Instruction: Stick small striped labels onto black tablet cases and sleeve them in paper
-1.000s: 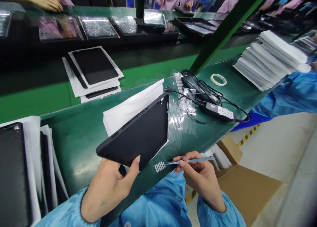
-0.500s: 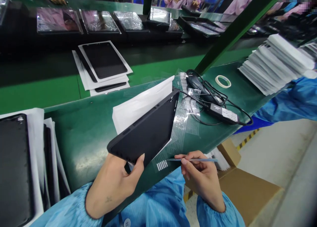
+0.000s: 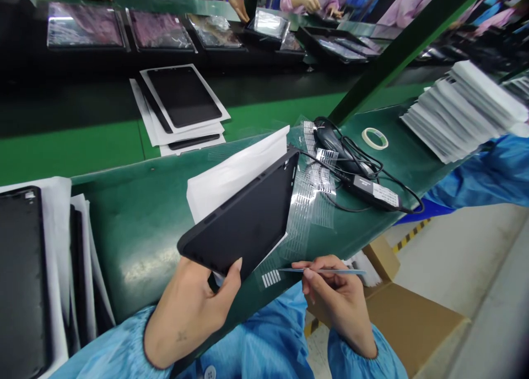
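Note:
My left hand (image 3: 202, 307) grips the lower edge of a black tablet back cover (image 3: 243, 219), thumb on its inner face, tilted up above the bench. A white sheet (image 3: 235, 175) stands behind the cover. Between thumb and fingers of my right hand (image 3: 334, 291) is a thin bluish pair of tweezers or stick (image 3: 330, 271), pointing left. Its tip is by a small clear sheet of white strip labels (image 3: 271, 278) at the bench's near edge; whether it touches them I cannot tell. More clear label sheets (image 3: 303, 202) lie to the right of the cover.
Black covers with white sheets (image 3: 20, 280) stand at the left, and more (image 3: 185, 95) lie on the green belt. A corded scanner (image 3: 336, 147), a tape roll (image 3: 374, 139) and a white stack (image 3: 463, 112) are at right. An open carton (image 3: 409, 324) stands below. Co-workers' hands show across the belt.
Both my hands keep nearly the same pose, the tool tip still by the labels. The stack on the belt appears slightly farther right. A co-worker's hand has appeared at the top middle.

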A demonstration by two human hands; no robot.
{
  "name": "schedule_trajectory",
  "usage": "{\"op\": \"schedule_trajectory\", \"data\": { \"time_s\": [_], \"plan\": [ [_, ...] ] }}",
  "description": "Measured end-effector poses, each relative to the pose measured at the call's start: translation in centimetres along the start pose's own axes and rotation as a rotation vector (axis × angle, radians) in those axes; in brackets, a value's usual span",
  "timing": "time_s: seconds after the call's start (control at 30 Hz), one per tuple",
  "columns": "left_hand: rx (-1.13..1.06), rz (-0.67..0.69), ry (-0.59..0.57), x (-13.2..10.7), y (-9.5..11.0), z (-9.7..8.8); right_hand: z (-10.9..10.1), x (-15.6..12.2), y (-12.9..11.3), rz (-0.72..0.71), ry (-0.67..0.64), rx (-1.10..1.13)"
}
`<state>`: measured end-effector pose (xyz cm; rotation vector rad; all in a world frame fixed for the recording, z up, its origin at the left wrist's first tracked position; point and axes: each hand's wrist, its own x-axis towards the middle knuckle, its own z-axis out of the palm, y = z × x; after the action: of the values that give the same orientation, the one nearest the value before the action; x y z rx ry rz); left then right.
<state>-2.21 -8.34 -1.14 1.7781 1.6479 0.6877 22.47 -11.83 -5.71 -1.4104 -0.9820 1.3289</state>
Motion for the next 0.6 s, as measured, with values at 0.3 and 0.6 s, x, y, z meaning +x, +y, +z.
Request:
{"op": "schedule_trajectory", "data": {
  "time_s": [0.3, 0.6],
  "plan": [
    [-0.026, -0.037, 0.007, -0.1, 0.0, 0.3, -0.4, 0.2, -1.2, -0.179, 0.169, 0.139],
    [-0.064, -0.009, 0.011, -0.1, 0.3, 0.3, -0.1, 0.5, -0.6, -0.008, 0.012, -0.016]
  ]
}}
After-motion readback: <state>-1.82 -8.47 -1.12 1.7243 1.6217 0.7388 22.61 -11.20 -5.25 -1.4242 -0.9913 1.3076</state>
